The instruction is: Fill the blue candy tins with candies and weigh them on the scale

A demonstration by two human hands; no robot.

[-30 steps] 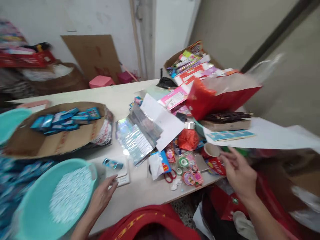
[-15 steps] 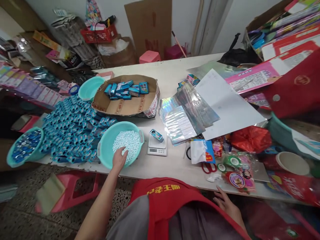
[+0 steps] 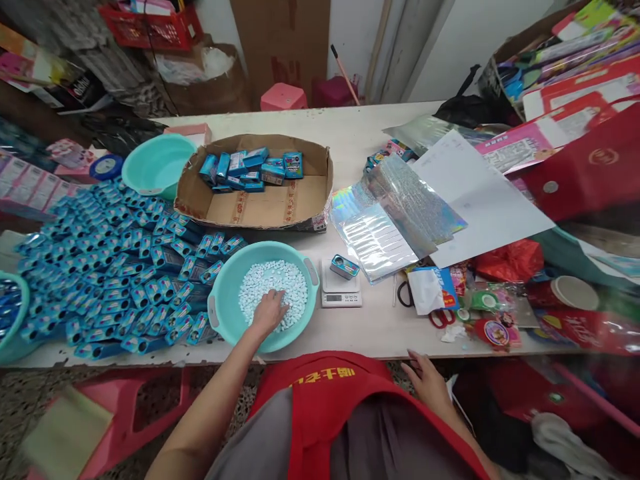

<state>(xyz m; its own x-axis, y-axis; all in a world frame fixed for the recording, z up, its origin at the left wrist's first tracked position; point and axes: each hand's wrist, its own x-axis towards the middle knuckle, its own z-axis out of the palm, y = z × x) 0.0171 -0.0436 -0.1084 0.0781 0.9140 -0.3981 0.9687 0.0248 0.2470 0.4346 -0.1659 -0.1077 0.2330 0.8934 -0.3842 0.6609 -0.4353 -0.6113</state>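
My left hand [image 3: 269, 312] reaches into a turquoise plastic basin [image 3: 227, 277] and touches the small white candies [image 3: 273, 272] inside. Its fingers are bent and slightly apart; the fingertips are partly hidden among the pieces. To the right of the basin is a small digital scale [image 3: 341, 298]. One small blue box [image 3: 345, 267] with a round opening lies on the scale's plate. My right hand [image 3: 425, 381] is open by the front edge of the table, fingers apart, holding nothing.
Many blue boxes [image 3: 125, 267] cover the left side. Behind the basin stands a cardboard tray [image 3: 265, 205] with several blue boxes. Shiny film sheets [image 3: 383, 247], red scissors [image 3: 442, 319] and tape rolls lie to the right. A pink stool [image 3: 120, 400] stands below the table.
My view has shifted left and closer to the table. My left hand has reached deeper into the white candies. My right hand has moved left along the table's front edge.
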